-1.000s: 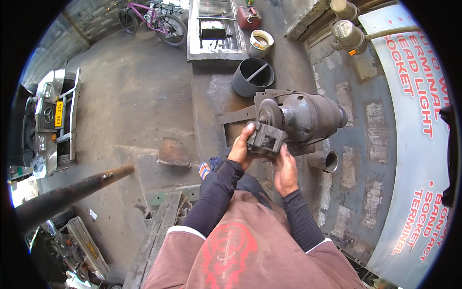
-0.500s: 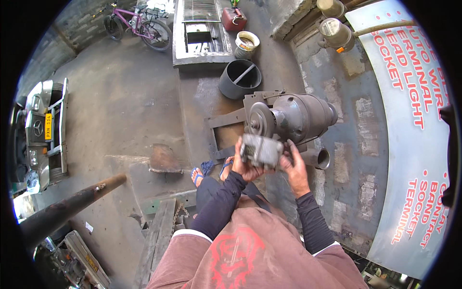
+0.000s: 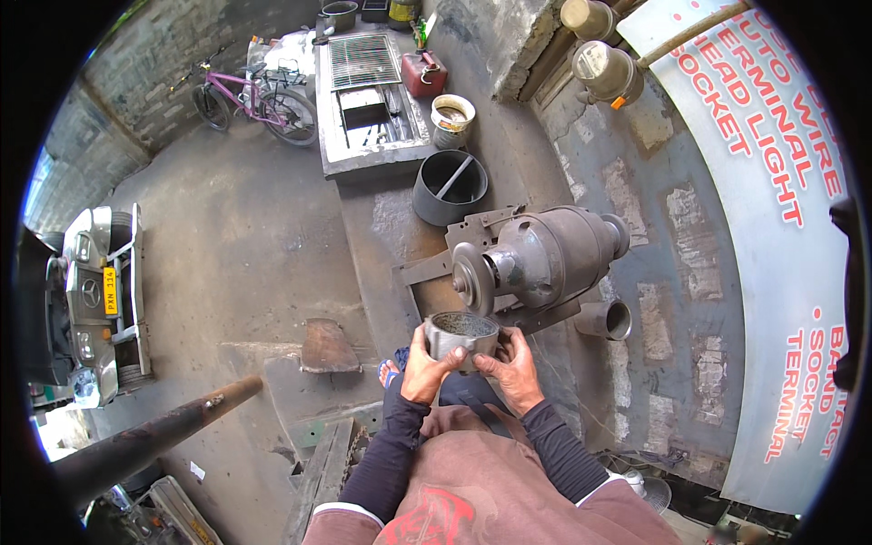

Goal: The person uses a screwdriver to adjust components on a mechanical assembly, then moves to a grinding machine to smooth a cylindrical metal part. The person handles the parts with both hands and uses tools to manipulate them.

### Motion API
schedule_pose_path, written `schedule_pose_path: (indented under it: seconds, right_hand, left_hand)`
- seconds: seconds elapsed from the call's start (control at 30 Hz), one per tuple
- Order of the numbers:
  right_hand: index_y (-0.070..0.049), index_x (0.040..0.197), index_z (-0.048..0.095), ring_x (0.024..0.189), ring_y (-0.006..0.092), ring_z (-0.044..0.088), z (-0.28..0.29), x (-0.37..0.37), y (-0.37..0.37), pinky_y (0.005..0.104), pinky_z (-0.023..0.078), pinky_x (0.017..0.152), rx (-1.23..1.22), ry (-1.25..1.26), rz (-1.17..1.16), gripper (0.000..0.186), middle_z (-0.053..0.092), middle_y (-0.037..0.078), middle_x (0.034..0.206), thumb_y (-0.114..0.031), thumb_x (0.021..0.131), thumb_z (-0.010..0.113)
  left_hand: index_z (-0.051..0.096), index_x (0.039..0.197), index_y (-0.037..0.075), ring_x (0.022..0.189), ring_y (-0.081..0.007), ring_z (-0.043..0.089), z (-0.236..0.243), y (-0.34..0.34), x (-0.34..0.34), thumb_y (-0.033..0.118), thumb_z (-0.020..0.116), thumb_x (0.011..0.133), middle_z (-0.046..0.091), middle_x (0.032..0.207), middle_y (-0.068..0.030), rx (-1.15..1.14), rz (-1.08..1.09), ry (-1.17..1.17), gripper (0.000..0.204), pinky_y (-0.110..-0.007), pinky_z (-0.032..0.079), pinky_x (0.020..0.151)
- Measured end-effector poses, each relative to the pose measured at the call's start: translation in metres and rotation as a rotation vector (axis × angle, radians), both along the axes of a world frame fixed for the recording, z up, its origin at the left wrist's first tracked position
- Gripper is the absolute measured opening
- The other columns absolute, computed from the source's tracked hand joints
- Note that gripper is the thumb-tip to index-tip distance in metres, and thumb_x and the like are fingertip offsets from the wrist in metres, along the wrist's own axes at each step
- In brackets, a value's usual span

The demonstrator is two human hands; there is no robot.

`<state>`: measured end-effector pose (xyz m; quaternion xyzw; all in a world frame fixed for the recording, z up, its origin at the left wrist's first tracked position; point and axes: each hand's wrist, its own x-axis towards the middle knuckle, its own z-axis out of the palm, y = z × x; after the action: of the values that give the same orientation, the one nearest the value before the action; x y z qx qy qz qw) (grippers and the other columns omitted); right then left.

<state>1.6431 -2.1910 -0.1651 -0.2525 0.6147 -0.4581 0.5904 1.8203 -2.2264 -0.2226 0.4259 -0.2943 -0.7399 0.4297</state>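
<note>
Both hands hold a round, hollow grey metal housing (image 3: 463,343) with lugs on its outer wall. Its open side faces up, and the inside looks dark and speckled. My left hand (image 3: 425,369) grips the left side, thumb across the front. On the right side my right hand (image 3: 514,371) presses its thumb and fingers against the wall. Just beyond the housing stands a bench grinder (image 3: 561,259), whose round wheel (image 3: 472,278) is close to the housing's far rim; I cannot tell whether they touch.
A dark bucket (image 3: 434,202) with a bar in it stands past the grinder, near a white pail (image 3: 451,123) and a red jerrycan (image 3: 423,76). A metal pipe (image 3: 592,320) lies right of the grinder. A rusty pole (image 3: 182,422) juts in from the left.
The housing has turned so its open side faces up, and both hands have moved down in the picture. My right hand now grips its side firmly. The view has shifted too.
</note>
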Motion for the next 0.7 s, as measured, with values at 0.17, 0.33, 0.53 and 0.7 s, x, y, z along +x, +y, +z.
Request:
schedule_pose_path:
  seconds: [0.17,0.33,0.53,0.7]
  right_hand:
    - [-0.002,0.132,0.058,0.117,0.0250,0.065,-0.023,-0.010,-0.004,0.0403,0.053,0.103,0.070,-0.606,-0.088,0.051,0.067,0.013,0.126,-0.040,0.101,0.067]
    - [-0.008,0.120,0.068,0.102,0.0178,0.067,-0.024,0.005,-0.018,0.0364,0.051,0.095,0.053,-0.568,-0.255,0.036,0.071,0.003,0.113,-0.039,0.103,0.064]
    - [0.000,0.133,0.061,0.113,0.0148,0.063,0.004,-0.002,-0.018,0.0319,0.047,0.103,-0.081,-0.070,0.004,0.042,0.067,0.004,0.123,-0.034,0.109,0.056]
    - [-0.002,0.122,0.067,0.106,0.0130,0.062,0.018,0.005,-0.022,0.0307,0.048,0.095,-0.026,0.011,-0.004,0.038,0.068,0.004,0.116,-0.036,0.107,0.060]
  left_hand:
    - [0.060,0.127,-0.004,0.099,-0.0195,0.068,0.006,-0.024,-0.003,0.029,0.082,0.087,0.071,0.113,-0.0118,0.025,0.041,0.086,0.056,-0.033,0.054,0.090]
    - [0.065,0.124,-0.002,0.100,-0.0197,0.069,0.003,-0.032,-0.016,0.033,0.077,0.093,0.072,0.113,-0.0104,0.167,0.077,0.246,0.049,-0.035,0.055,0.088]
    - [0.056,0.141,0.004,0.120,-0.0291,0.065,-0.007,-0.046,-0.024,0.055,0.071,0.095,0.066,0.132,-0.0144,0.382,-0.016,0.676,0.071,-0.049,0.050,0.106]
    - [0.052,0.145,0.004,0.127,-0.0308,0.062,-0.019,-0.037,-0.023,0.058,0.069,0.094,0.063,0.139,-0.0163,0.362,-0.009,0.739,0.076,-0.050,0.046,0.112]
